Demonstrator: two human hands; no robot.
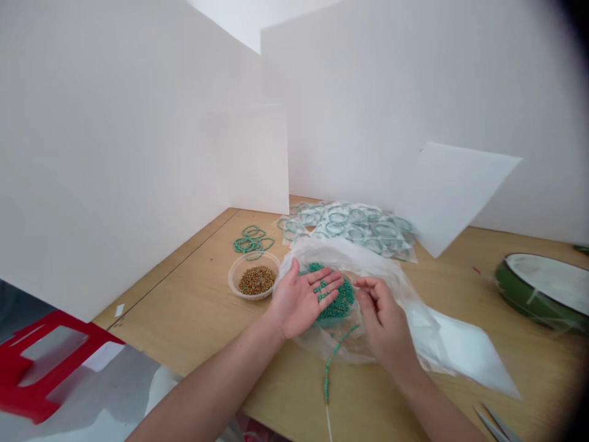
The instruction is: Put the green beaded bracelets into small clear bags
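My left hand [301, 301] is turned palm up with the fingers stretched out, above a clear plastic bag [363, 255] of small green beads [338, 304]. Green shows between its fingers; whether any beads rest on them I cannot tell. Just to the right, my right hand [384, 319] is closed in a pinch, thumb against fingertips. A string of green beads [328, 371] runs from beside this hand down toward the table's front edge, ending in bare white thread. Its upper end disappears at the right hand.
A round plastic bowl [234, 285] of gold-brown beads stands at left, with green bead loops [253, 239] behind it. Many bagged bracelets [350, 224] lie at the back. A green-rimmed roll [519, 294] and scissors-like metal blades [497, 423] are at right. White panels [391, 92] enclose the table.
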